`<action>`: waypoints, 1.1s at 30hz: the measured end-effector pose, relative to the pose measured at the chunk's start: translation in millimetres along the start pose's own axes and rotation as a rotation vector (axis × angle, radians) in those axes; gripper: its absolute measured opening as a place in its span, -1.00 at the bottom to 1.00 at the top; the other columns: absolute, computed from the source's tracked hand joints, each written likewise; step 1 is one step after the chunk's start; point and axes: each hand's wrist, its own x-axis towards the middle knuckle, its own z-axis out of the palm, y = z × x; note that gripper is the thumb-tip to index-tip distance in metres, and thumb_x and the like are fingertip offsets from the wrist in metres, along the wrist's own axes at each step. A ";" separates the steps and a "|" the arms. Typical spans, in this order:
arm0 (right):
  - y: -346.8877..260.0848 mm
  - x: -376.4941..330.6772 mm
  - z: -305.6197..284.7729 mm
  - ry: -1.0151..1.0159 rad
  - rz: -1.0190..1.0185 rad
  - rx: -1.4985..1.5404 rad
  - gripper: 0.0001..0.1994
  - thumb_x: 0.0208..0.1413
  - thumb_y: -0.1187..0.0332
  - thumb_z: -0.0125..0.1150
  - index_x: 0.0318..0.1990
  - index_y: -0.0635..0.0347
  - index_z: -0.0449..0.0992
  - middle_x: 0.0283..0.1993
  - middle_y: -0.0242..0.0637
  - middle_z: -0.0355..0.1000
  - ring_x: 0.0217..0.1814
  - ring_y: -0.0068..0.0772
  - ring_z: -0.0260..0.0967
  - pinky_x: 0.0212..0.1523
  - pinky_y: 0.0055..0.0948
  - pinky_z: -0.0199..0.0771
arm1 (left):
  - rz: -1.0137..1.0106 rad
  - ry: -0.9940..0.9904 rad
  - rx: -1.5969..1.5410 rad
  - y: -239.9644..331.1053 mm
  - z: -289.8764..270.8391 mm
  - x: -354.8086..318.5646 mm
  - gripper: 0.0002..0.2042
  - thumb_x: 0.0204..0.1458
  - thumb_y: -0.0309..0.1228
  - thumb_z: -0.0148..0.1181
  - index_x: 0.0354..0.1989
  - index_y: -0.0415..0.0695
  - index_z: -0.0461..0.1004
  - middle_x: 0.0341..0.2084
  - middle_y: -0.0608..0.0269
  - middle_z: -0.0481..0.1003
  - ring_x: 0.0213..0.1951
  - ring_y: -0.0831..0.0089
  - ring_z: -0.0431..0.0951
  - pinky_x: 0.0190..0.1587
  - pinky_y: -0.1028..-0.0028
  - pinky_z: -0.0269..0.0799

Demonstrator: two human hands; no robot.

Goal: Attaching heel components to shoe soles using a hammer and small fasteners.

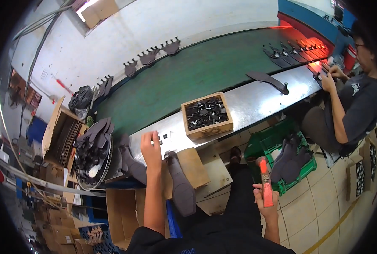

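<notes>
My left hand (150, 147) is over the near edge of the metal ledge, fingers bent together beside small black pieces (165, 136). What it holds, if anything, is hidden. My right hand (265, 201) grips a tool with a red-orange handle (266, 186), raised over the floor on the right; its kind is unclear. A dark grey shoe sole (182, 186) rests sole-side up against a wooden board (192, 169), toward my lap. Another dark sole (132, 161) lies left of my left forearm. A wooden box (209, 132) full of small black pieces stands on the ledge.
A green conveyor belt (171, 80) runs behind the ledge, with soles along its far edge. A round basin (109, 163) heaped with dark parts stands left. A green crate (256, 146) holding soles sits right. Another person (349, 97) handles parts at the far right.
</notes>
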 end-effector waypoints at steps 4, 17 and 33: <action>9.7 2.3 -16.7 0.064 -0.028 0.062 -0.87 0.21 0.47 0.23 -0.14 0.27 0.61 -0.67 -0.50 0.36 -0.66 -0.71 0.32 -0.60 -0.61 0.29 | 0.537 -0.194 0.055 58.6 51.2 57.4 -0.89 -0.03 -0.53 0.28 -0.31 -0.19 0.56 -0.31 0.14 0.51 -0.19 0.15 0.52 -0.12 0.25 0.45; -32.0 56.1 -0.5 -0.046 -0.118 0.114 -0.84 0.23 0.41 0.25 -0.09 0.21 0.62 -0.66 -0.52 0.36 -0.67 -0.74 0.31 -0.59 -0.62 0.30 | 1.021 -0.497 0.404 49.2 108.2 87.1 -0.82 -0.05 -0.50 0.19 -0.23 -0.08 0.57 -0.28 0.28 0.50 -0.13 0.33 0.53 -0.11 0.39 0.49; -74.1 71.2 33.8 -0.053 -0.172 0.316 -0.70 0.26 0.50 0.12 0.12 0.34 0.48 -0.46 -0.38 0.46 -0.65 -0.71 0.30 -0.62 -0.60 0.29 | 0.178 -0.372 -0.368 55.5 87.5 77.9 -0.88 -0.07 -0.56 0.38 -0.33 -0.27 0.64 -0.42 0.16 0.62 -0.38 0.48 0.61 -0.28 0.45 0.51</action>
